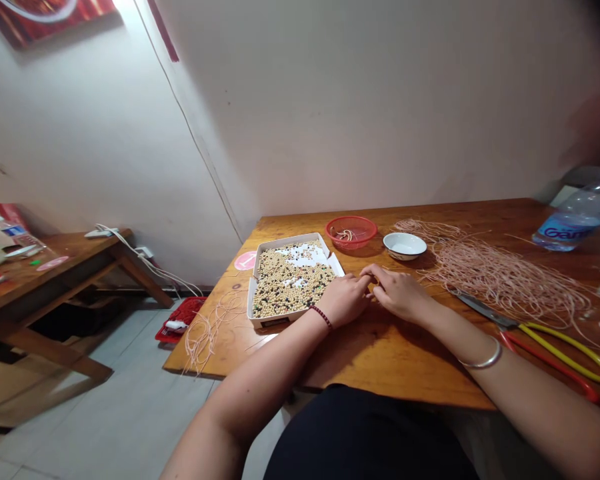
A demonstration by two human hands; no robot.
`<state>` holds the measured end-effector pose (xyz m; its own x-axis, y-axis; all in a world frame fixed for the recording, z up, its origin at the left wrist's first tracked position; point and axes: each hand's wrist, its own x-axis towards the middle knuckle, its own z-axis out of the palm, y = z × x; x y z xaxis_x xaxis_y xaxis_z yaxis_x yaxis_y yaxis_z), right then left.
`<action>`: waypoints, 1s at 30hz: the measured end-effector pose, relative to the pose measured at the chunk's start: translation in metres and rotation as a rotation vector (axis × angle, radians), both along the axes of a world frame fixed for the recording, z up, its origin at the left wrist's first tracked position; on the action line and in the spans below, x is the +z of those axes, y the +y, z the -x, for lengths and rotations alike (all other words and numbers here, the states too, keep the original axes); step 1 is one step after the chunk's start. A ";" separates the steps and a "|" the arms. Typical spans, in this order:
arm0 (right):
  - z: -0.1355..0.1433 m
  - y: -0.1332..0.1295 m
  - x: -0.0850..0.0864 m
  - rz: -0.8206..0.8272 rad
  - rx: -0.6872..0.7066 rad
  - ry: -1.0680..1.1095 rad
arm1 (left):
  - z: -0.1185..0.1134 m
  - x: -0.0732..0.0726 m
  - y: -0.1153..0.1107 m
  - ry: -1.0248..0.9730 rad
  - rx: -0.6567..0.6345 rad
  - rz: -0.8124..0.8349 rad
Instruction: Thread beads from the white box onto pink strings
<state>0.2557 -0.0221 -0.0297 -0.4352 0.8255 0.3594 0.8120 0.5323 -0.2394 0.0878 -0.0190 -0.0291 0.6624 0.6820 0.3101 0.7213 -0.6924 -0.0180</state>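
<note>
Both hands meet over the table, just right of a shallow white box (253, 293) full of small cream and dark beads (293, 280). My left hand (344, 299), with a dark bead bracelet at the wrist, is closed, its fingertips close to the other hand's. My right hand (397, 293), a silver bangle on its wrist, has bent fingers pinched together. Whatever sits between the fingers is too small and hidden to name. To the right lies a heap of pale pink cords (505, 273), with large scissors (520, 327) in front, one handle yellow and one red.
Behind the hands stand a red mesh basket (351, 232) holding a few small pieces and a white enamel bowl (405, 247). A water bottle (570, 220) is at the far right. Loose cords (207, 333) hang over the table's left edge. Another wooden table (55, 267) stands left.
</note>
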 end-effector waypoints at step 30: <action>-0.007 0.009 0.011 0.675 0.248 0.942 | 0.004 0.005 0.006 -0.197 0.000 -0.037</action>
